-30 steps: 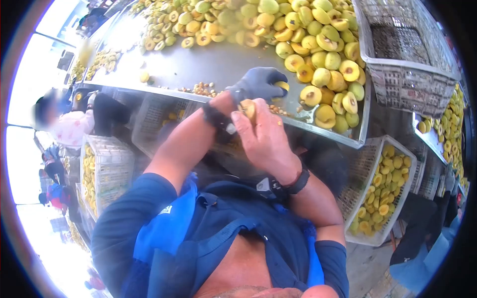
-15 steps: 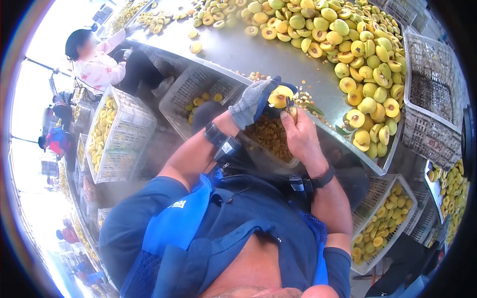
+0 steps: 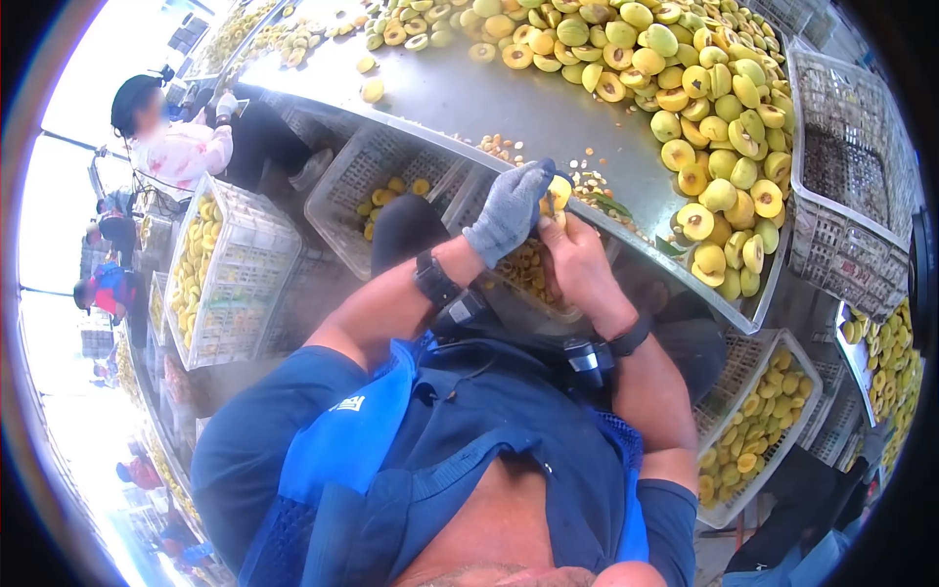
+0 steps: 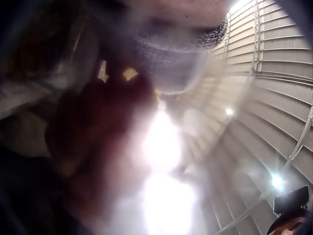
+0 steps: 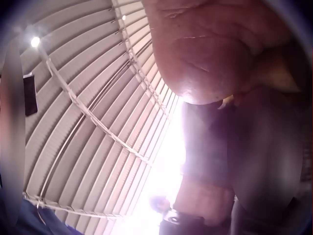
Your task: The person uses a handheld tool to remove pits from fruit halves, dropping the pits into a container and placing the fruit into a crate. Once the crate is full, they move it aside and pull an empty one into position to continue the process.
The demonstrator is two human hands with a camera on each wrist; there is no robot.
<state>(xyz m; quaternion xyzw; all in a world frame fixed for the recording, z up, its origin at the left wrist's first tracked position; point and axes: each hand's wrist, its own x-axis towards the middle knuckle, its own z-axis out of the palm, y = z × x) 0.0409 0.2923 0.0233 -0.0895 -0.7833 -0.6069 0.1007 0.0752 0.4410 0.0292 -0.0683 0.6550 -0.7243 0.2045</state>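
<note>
Head view: the gloved left hand (image 3: pixel 511 210) grips a yellow fruit (image 3: pixel 558 190) at the near edge of the steel table (image 3: pixel 489 103). The bare right hand (image 3: pixel 577 259) curls against it, grasp unclear. Beyond, on the right, a fruit heap (image 3: pixel 704 108); below, a crate (image 3: pixel 533 279).

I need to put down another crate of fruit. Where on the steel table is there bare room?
Bare steel table lies between the halved-fruit pile on the right and the scattered pits at the near edge. The right end is crowded with fruit up to the grey crate.
</note>
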